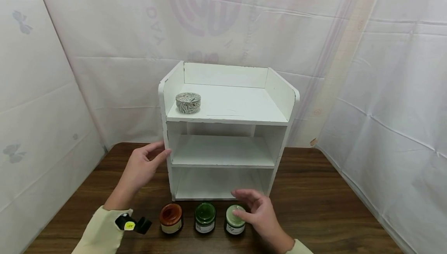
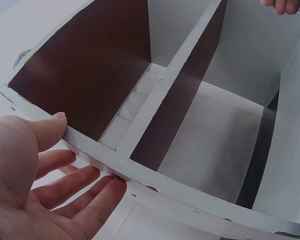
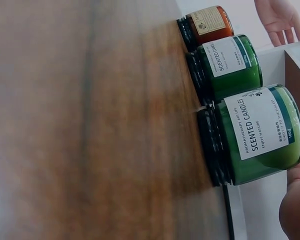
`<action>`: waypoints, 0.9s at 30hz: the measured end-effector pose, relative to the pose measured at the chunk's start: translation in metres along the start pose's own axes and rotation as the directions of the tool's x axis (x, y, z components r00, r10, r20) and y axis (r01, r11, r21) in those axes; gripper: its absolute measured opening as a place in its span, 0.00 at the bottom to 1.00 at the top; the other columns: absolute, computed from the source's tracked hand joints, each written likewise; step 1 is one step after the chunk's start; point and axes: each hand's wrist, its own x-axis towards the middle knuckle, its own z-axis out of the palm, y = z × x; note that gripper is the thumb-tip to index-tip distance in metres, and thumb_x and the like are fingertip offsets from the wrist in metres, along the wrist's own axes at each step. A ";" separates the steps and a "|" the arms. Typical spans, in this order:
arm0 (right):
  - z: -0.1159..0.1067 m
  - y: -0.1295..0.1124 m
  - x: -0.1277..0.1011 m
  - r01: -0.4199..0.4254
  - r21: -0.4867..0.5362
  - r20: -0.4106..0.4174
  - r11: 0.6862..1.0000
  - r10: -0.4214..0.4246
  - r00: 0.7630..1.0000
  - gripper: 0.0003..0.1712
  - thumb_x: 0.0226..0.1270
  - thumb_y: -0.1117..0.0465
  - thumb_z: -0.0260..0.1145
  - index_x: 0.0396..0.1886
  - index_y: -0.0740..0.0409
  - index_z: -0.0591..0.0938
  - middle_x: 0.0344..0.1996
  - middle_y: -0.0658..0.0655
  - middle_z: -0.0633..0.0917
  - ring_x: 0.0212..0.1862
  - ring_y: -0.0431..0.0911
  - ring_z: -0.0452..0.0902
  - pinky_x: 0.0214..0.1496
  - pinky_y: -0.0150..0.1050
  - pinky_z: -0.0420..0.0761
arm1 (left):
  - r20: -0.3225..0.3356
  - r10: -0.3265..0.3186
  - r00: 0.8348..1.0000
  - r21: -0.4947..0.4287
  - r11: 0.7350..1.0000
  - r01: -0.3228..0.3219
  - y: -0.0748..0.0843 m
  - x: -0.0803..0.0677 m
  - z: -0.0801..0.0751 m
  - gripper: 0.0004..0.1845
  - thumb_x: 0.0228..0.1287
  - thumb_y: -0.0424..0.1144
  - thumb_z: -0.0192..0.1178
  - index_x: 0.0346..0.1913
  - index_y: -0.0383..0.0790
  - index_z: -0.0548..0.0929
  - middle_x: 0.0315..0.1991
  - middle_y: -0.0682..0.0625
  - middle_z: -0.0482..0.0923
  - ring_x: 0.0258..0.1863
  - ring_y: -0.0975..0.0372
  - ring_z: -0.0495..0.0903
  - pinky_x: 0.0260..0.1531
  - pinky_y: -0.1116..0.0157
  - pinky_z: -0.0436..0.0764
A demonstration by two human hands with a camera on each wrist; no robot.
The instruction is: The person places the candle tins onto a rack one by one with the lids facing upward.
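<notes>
My left hand [image 1: 139,166] lies flat on the shelf [image 1: 223,130] side panel, fingers [image 2: 85,187] straight and spread. My right hand [image 1: 260,215], fingers loosely apart, touches the pale green jar [image 1: 234,220] on the worktop [image 1: 331,203].

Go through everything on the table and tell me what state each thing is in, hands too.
White shelf unit: upright, middle and bottom shelves bare.
Patterned round tin: lid on, top shelf, left side.
Orange candle jar: upright, lidded, untouched.
Dark green candle jar: upright, lidded, untouched.
Light green candle jar: upright, lidded, right thumb at it.
Left hand: open, fingers on the shelf unit's left wall.
Right hand: open, no grip yet.
</notes>
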 end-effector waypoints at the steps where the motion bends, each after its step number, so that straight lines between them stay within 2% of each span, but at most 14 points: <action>1: 0.000 0.001 -0.001 -0.012 0.002 -0.001 1.000 0.012 1.000 0.25 0.60 0.75 0.73 0.57 0.75 0.78 0.56 0.77 0.81 0.60 0.44 0.82 0.64 0.38 0.80 | 0.000 0.001 1.000 -0.002 1.000 -0.001 0.000 0.000 0.000 0.31 0.74 0.56 0.60 0.71 0.41 0.76 0.65 0.41 0.80 0.63 0.50 0.78 0.47 0.73 0.77; 5: 0.000 0.002 -0.004 -0.026 0.004 -0.004 1.000 0.026 1.000 0.25 0.60 0.74 0.74 0.57 0.76 0.78 0.55 0.79 0.81 0.60 0.46 0.83 0.63 0.38 0.80 | 0.002 0.002 1.000 0.005 1.000 -0.002 -0.002 0.001 0.001 0.31 0.75 0.55 0.60 0.71 0.40 0.76 0.66 0.41 0.79 0.64 0.50 0.77 0.48 0.71 0.78; 11: -0.001 0.002 -0.006 -0.050 -0.015 0.003 0.999 0.050 0.999 0.26 0.59 0.73 0.75 0.57 0.74 0.78 0.57 0.78 0.80 0.61 0.45 0.82 0.65 0.37 0.79 | 0.005 -0.002 1.000 0.001 1.000 0.002 0.001 -0.001 0.000 0.32 0.74 0.57 0.59 0.72 0.41 0.75 0.67 0.40 0.78 0.66 0.48 0.76 0.57 0.52 0.80; 13: -0.002 0.001 -0.007 -0.071 -0.031 0.018 0.997 0.072 0.997 0.27 0.59 0.72 0.76 0.58 0.73 0.78 0.58 0.78 0.80 0.62 0.47 0.81 0.66 0.36 0.78 | 0.005 -0.003 1.000 -0.002 1.000 0.003 0.001 -0.001 0.000 0.32 0.74 0.57 0.59 0.72 0.41 0.75 0.67 0.40 0.78 0.66 0.47 0.76 0.58 0.48 0.79; 17: -0.004 -0.001 -0.009 -0.150 -0.045 0.049 0.988 0.152 0.987 0.30 0.58 0.70 0.77 0.60 0.69 0.78 0.61 0.77 0.78 0.65 0.48 0.79 0.68 0.33 0.75 | 0.005 -0.003 1.000 0.003 1.000 0.003 0.000 -0.001 0.000 0.32 0.74 0.58 0.59 0.71 0.41 0.76 0.66 0.41 0.79 0.65 0.48 0.77 0.57 0.50 0.80; 22: -0.005 0.000 -0.009 -0.187 -0.060 0.101 0.981 0.192 0.976 0.32 0.58 0.69 0.78 0.62 0.67 0.78 0.63 0.77 0.77 0.65 0.50 0.78 0.66 0.30 0.75 | 0.002 -0.002 1.000 0.008 1.000 0.002 -0.002 0.001 0.000 0.33 0.73 0.60 0.59 0.71 0.41 0.76 0.66 0.41 0.79 0.65 0.48 0.77 0.57 0.49 0.80; 27: -0.006 -0.001 -0.008 -0.230 -0.057 0.137 0.971 0.236 0.962 0.35 0.57 0.68 0.79 0.64 0.68 0.76 0.63 0.77 0.76 0.60 0.45 0.80 0.61 0.30 0.77 | 0.001 0.002 1.000 -0.002 1.000 -0.002 -0.003 0.002 0.001 0.34 0.73 0.60 0.59 0.71 0.41 0.76 0.66 0.41 0.79 0.65 0.48 0.76 0.59 0.46 0.79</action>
